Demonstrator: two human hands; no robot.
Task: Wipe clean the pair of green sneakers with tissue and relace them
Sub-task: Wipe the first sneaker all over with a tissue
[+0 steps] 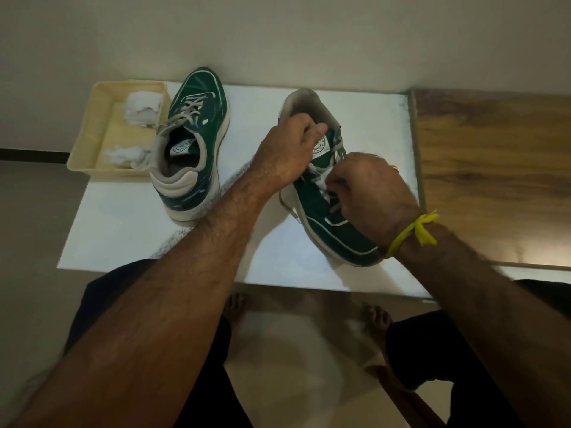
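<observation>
Two green sneakers with cream soles stand on a white table top (123, 217). The left sneaker (191, 140) is laced, its heel toward me. The right sneaker (327, 211) lies with its toe toward me. My left hand (287, 152) grips its tongue near the collar. My right hand (374, 193), a yellow thread on its wrist, has curled fingers pinching a white tissue (321, 185) against the lace area. A grey lace (335, 208) runs loosely under that hand.
A cream tray (89, 140) with crumpled used tissues (142, 106) sits at the table's left edge, touching the left sneaker. A wooden surface (494, 168) adjoins the table on the right. My bare feet and dark trousers show below the table's front edge.
</observation>
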